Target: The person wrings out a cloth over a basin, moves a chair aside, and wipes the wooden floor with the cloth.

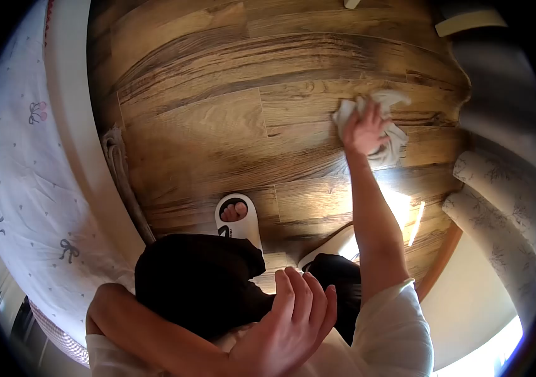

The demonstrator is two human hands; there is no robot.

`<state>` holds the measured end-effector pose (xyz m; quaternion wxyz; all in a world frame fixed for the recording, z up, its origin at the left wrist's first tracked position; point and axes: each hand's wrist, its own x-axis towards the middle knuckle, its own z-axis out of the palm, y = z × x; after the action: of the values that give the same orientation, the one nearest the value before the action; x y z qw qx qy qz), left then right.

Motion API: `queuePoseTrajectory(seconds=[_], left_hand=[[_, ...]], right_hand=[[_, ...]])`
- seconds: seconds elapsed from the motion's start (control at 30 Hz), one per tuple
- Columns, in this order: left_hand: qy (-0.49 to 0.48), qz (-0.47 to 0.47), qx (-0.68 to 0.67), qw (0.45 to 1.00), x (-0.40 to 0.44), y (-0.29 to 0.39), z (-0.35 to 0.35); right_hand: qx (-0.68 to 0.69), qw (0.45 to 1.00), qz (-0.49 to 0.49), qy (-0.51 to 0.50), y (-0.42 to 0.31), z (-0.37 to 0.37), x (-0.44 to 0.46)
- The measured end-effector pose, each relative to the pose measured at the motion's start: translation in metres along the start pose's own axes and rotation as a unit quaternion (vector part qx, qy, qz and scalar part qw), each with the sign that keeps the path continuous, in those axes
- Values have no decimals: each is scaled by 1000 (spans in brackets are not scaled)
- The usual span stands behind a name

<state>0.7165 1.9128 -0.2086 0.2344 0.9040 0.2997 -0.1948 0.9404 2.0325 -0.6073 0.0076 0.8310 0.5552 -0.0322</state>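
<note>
A crumpled whitish cloth lies on the wooden floor at the upper right. My right hand presses down on it with the fingers spread, and cloth sticks out on several sides of the hand. My right arm is stretched out over the floor. My left hand is near the bottom centre, over my lap, its fingers loosely bent and nothing seen in it; the left forearm crosses in front of my dark trousers.
A bed with a white patterned sheet runs down the left. My feet wear white slippers. Patterned curtains hang at the right, near a curved wooden edge. Sunlight falls on the floor by my right arm.
</note>
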Motion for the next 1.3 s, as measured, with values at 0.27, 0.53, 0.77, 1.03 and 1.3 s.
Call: queuePoseTrajectory(seconds=[0.27,0.53,0.77,1.03,1.3], left_hand=[[37,-105,-164,980,-29,-9,-23],[53,-173,-274,945,-69,14,0],[60,-233,-192,952,-92,79,14],[51,-220,-183,957,-90,172,38],[166,-196,-128,958,-112,164,64]], right_hand=[[27,875,-438,-203,-105,-19,-130],[31,924,-370,-87,-35,-9,-92],[91,914,-395,-23,-23,-1,-93],[113,923,-365,-34,25,-10,-114],[-15,985,-146,86,157,34,-108]])
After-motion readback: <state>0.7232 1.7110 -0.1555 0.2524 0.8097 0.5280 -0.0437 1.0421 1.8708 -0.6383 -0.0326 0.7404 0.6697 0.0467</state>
